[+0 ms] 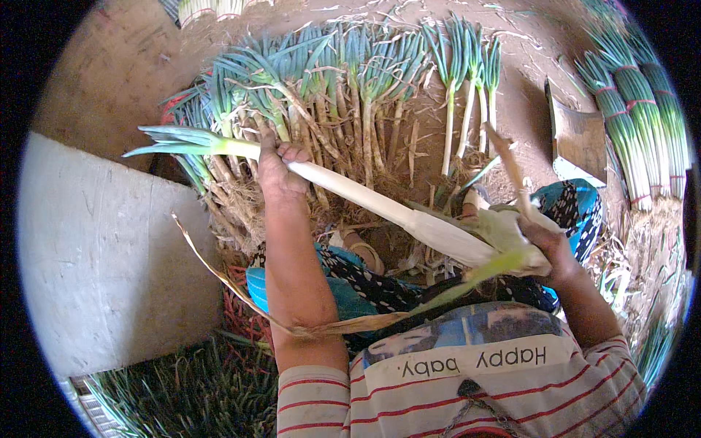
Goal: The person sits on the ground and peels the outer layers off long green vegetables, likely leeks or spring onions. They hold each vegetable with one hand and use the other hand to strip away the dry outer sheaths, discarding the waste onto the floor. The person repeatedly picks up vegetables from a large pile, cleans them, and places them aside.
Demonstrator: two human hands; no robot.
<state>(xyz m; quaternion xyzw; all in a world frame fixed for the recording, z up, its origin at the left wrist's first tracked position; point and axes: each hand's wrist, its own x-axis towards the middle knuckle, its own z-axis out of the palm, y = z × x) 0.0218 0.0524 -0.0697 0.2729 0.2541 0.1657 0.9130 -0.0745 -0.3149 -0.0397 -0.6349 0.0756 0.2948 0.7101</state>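
A long white-stemmed Welsh onion (356, 191) lies slantwise across the space before me, its green leaf tops pointing left. My left hand (282, 164) is closed around its stem just below the green part. At the other end, my right hand (550, 249) grips loosened outer sheath layers (501, 235), which cover the lower stem. From that hand a dry brown leaf (506, 164) sticks up. A long withering leaf (356, 324), green turning tan, trails left from it across my left forearm. The root end is hidden by the sheath layers and my right hand.
Unpeeled onions (350, 109) with dry brown skins and roots lie in a row ahead. Several white-stemmed onions (469, 109) lie right of them. Tied onion bundles (635, 120) and a curved board (579, 134) are at far right. A pale panel (109, 252) stands left.
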